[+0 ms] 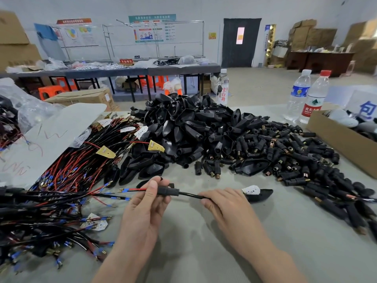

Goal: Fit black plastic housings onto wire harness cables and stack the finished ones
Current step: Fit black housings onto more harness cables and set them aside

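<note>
My left hand (pixel 150 198) pinches a small black sleeve (pixel 168 192) threaded on a wire harness cable (pixel 189 194). Red and black leads with blue terminals (pixel 125 190) stick out to its left. My right hand (pixel 223 203) grips the same cable further right. Beyond it, a black housing (pixel 260 194) with a white board (pixel 252 189) sits at the cable's end. A big heap of black plastic housings (pixel 183 127) lies behind. Small black connectors (pixel 285 152) spread to the right. Loose harnesses (pixel 67 164) are piled on the left, more harness cables (pixel 47 221) at the front left.
A cardboard box (pixel 336 139) stands at the right edge. Three water bottles (pixel 298 94) stand at the back of the table. A grey sheet (pixel 51 135) and plastic bags (pixel 20 107) cover the far left. Bare grey table (pixel 193 242) lies around my forearms.
</note>
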Tool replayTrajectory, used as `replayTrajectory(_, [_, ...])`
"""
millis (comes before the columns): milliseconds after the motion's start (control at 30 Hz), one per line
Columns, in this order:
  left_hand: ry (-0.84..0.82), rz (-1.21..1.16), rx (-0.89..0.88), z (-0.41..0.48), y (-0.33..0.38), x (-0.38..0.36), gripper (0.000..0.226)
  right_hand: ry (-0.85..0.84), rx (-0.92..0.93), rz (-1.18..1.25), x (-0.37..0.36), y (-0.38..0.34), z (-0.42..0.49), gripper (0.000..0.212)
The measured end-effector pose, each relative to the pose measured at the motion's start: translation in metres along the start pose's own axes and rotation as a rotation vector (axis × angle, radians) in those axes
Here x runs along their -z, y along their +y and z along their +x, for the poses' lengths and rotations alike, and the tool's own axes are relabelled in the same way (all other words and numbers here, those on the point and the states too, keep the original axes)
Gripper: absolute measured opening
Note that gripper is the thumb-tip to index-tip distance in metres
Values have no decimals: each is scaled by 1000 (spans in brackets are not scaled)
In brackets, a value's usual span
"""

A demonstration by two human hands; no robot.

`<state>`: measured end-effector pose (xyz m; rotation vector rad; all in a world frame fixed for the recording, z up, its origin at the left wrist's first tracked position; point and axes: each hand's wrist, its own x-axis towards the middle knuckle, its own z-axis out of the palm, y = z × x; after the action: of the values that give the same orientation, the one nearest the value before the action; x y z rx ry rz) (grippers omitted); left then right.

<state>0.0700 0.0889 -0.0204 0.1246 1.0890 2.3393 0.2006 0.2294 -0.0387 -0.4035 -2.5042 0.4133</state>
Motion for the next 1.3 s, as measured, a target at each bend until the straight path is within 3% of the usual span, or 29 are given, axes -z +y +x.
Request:
replayTrajectory(133, [-54,119,-18,-6,-9,-4,33,39,27,-37,-6,-3,-1,24])
replayTrajectory(367, [-17,80,-7,-3,-5,-1,34,28,3,1,-4,-3,1,41])
replayTrajectory(567, [29,52,1,-2,-2,-1,31,43,-23,11,-2,5,0,15])
replayTrajectory(800, [16,86,-90,-3,1,-1,20,20,21,-38,0,-1,-3,20])
replayTrajectory(1100, [20,76,17,-9,-12,-9,23,167,73,-46,-9,-10,0,11])
replayTrajectory(1167, [1,86,36,-10,-15,-10,22,161,71,-33,-8,-13,0,17])
replayTrajectory(1300, [47,62,-5,-4,-9,-3,24,-54,-53,-111,-1,-8,0,63])
